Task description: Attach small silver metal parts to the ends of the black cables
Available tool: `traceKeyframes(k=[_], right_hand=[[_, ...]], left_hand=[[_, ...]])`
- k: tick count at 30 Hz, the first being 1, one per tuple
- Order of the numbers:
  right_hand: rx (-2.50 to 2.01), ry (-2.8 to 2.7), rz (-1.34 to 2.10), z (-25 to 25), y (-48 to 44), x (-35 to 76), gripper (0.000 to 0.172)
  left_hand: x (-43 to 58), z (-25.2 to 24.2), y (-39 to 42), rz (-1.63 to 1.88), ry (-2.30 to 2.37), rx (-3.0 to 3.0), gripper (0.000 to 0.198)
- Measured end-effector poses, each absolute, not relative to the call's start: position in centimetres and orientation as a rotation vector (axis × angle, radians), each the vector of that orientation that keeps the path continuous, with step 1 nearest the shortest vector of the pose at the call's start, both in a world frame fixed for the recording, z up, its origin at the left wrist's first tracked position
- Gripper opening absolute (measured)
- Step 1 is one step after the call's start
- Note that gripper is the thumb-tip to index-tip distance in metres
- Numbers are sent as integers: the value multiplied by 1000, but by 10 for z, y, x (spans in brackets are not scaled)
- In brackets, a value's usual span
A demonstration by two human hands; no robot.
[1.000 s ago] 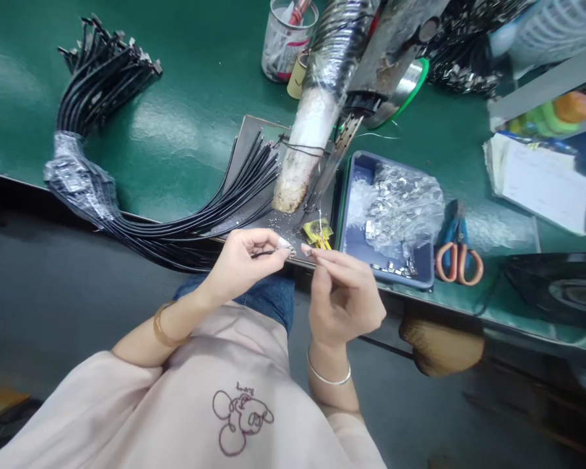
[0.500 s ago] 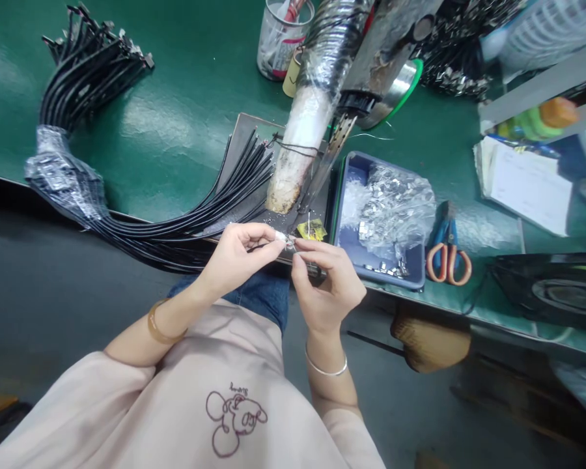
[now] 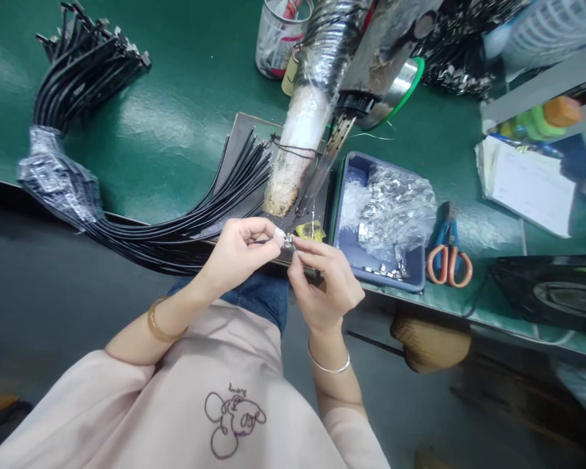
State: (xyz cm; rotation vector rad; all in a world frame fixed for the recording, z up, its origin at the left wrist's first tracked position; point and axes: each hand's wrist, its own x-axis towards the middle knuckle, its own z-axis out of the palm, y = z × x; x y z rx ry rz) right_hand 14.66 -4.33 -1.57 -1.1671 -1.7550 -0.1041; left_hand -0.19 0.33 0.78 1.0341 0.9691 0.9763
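Observation:
My left hand [image 3: 244,254] is closed, its thumb and forefinger pinching the end of a black cable close to the bench edge. At that end shows a small silvery metal connector [image 3: 288,241]. My right hand [image 3: 325,280] meets it from the other side, thumb and fingertips pinched at the connector; its fine detail is too small to make out. A bundle of black cables [image 3: 161,231], wrapped in clear film [image 3: 58,172], runs leftward from my left hand. Just beyond the fingertips lies a small yellow piece [image 3: 310,230], under the tip of a film-wrapped duct [image 3: 297,130].
To the right stands a blue tray [image 3: 381,280] with bagged metal parts [image 3: 395,202]. Beside it lie orange-handled cutters [image 3: 449,254] and papers [image 3: 532,185]. A solder wire spool [image 3: 398,94] and a clear cup [image 3: 278,45] stand behind. A black device [image 3: 557,290] sits far right.
Both hands stay together at the connector, with only slight shifts of the fingers. The whole view has moved very slightly.

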Motion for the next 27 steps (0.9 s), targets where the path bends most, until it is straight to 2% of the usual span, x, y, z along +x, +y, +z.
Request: traceKeyframes(k=[8,14,22,27], right_hand=[[-1172,-1777,-87,-13,-42,148,22],[-1184,-1707,-23,-15,-42,150,23],[-1294,-1481,464,-10,-47,153,9],[-1262,-1479,561,-6,-49,152,11]], left_hand=[[-1,8,5,962,974,1035,5],[0,12,5,944,1012,1002,9],[-6,8,0,838,937,1009,19],[-8,9,-2,802,870,1033,20]])
